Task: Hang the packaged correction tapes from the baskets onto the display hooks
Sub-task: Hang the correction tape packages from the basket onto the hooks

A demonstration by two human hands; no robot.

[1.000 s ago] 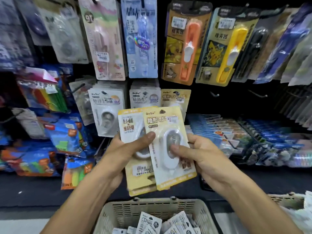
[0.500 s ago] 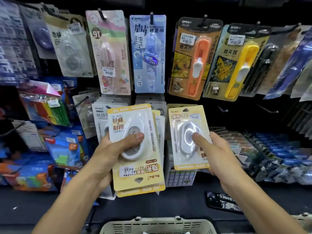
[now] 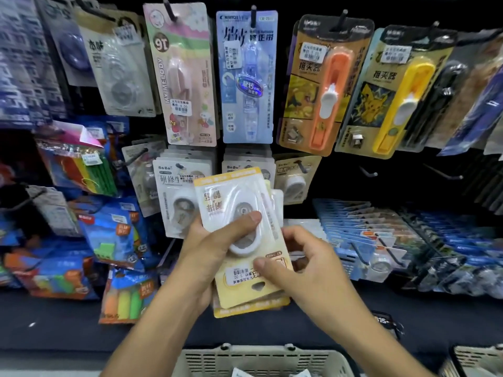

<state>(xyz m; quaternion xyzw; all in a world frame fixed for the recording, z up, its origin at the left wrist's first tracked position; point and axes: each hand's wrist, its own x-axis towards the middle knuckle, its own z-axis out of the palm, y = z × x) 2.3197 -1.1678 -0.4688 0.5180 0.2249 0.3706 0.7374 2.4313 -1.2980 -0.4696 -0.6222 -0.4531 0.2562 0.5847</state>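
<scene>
Display hooks [image 3: 368,172], both hands gripping packs [image 3: 245,235]

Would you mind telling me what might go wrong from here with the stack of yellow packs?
1. The left hand holds several yellow packs fanned; as the right hand pinches the bottom edge, one may slip toward the basket.
2. The packs are upside down, hang holes low; they need flipping before reaching the hook.
</scene>
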